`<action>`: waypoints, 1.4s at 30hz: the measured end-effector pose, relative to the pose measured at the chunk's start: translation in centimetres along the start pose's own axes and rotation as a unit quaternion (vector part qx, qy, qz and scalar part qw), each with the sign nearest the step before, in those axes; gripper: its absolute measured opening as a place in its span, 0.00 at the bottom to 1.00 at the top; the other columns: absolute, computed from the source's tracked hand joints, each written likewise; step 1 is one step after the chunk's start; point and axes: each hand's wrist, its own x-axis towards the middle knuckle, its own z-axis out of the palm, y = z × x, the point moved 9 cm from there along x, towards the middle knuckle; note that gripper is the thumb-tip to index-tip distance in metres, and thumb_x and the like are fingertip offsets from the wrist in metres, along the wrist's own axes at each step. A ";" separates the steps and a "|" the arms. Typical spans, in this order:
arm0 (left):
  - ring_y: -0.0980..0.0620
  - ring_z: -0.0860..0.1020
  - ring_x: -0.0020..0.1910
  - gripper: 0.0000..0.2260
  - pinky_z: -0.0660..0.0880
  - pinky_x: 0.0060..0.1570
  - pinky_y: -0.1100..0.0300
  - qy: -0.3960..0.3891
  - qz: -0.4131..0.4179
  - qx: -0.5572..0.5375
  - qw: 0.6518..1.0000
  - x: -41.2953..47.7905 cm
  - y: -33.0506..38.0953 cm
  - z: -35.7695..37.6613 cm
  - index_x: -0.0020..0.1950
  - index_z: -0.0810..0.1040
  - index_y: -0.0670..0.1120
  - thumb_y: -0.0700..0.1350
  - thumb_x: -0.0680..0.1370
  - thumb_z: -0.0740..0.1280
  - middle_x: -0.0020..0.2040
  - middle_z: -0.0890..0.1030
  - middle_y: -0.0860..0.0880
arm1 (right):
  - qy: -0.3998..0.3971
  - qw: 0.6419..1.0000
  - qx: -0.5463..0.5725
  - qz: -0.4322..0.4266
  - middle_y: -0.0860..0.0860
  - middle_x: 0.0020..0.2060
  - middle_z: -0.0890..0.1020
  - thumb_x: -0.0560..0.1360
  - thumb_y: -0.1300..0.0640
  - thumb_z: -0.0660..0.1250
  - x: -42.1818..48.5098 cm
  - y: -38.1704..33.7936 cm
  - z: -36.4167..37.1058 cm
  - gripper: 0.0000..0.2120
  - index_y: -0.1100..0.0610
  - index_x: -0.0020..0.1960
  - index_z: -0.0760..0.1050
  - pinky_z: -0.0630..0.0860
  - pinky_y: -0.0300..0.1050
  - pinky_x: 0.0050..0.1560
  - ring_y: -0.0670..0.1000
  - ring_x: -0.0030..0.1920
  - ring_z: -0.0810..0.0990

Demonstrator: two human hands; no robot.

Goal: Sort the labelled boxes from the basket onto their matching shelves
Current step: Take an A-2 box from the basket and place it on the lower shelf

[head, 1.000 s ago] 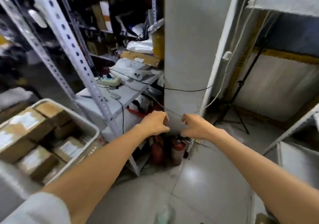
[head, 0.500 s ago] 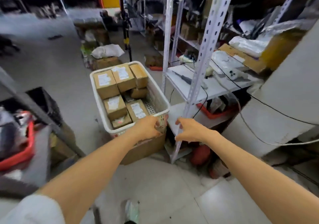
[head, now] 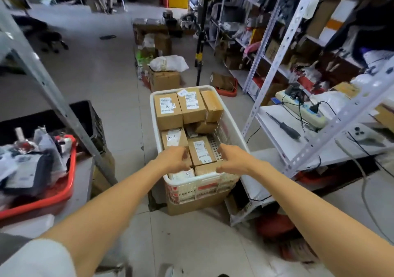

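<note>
Brown cardboard boxes with white labels are being shown in a white perforated basket; a red tray and white hole-punched shelf posts are being shown.

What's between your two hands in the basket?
In the head view, a brown cardboard box with a white label lies between the left hand and right hand.

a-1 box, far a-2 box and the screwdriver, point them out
A-1 box (head: 174, 138): head view, top face at the label.
far A-2 box (head: 168, 113): head view, middle of top face.
screwdriver (head: 285, 127): head view, on the black handle.
</note>
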 end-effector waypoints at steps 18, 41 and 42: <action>0.47 0.77 0.55 0.23 0.76 0.55 0.52 -0.018 -0.135 -0.044 0.990 16.1 -8.1 -4.3 0.63 0.74 0.46 0.51 0.71 0.73 0.60 0.78 0.46 | -0.073 0.997 0.009 -0.017 0.51 0.50 0.76 0.69 0.49 0.72 23.2 5.0 -4.0 0.23 0.56 0.59 0.69 0.77 0.49 0.48 0.51 0.48 0.77; 0.47 0.77 0.53 0.12 0.75 0.54 0.55 -0.209 -0.271 -0.223 0.913 24.0 -13.4 22.3 0.55 0.74 0.50 0.49 0.73 0.70 0.54 0.78 0.46 | -0.273 0.924 -0.243 -0.111 0.64 0.74 0.55 0.71 0.63 0.69 31.3 18.0 22.9 0.44 0.64 0.77 0.45 0.62 0.54 0.72 0.63 0.73 0.57; 0.48 0.77 0.52 0.11 0.75 0.54 0.54 -0.208 -0.276 -0.227 0.910 24.0 -13.5 23.1 0.54 0.73 0.51 0.49 0.73 0.69 0.54 0.79 0.46 | -0.274 0.918 -0.262 -0.119 0.64 0.76 0.52 0.72 0.63 0.68 31.5 18.4 23.7 0.44 0.64 0.77 0.42 0.59 0.56 0.74 0.64 0.75 0.54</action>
